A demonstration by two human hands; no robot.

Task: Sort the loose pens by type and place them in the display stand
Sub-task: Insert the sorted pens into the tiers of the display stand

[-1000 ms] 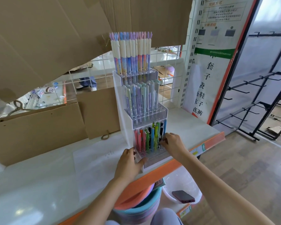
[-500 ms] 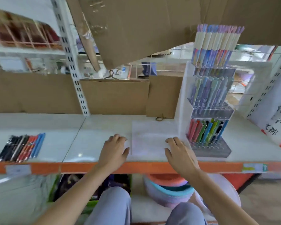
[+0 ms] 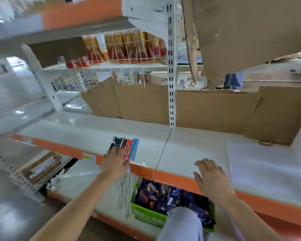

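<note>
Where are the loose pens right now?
In the head view, the loose pens lie in a row on the white shelf, left of centre near its orange front edge, under the left hand fingertips.

Two hands (image 3: 116, 162), one green basket (image 3: 146, 215).

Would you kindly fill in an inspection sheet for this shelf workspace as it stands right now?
Surface: white shelf with an orange front edge, two panels meeting at a seam.
Job's things: loose pens in a row near the front edge, black, then orange-red, then blue; display stand not in view.
Clutter: cardboard sheets leaning at the back of the shelf; a translucent sheet lying on the right.
Hands: left hand open, fingers reaching onto the near ends of the pens; right hand open, over the front edge, holding nothing.
Cables: nothing seen.
Surroundings: green basket of dark packets below; red and gold packages behind a wire grid on an upper shelf.
</note>
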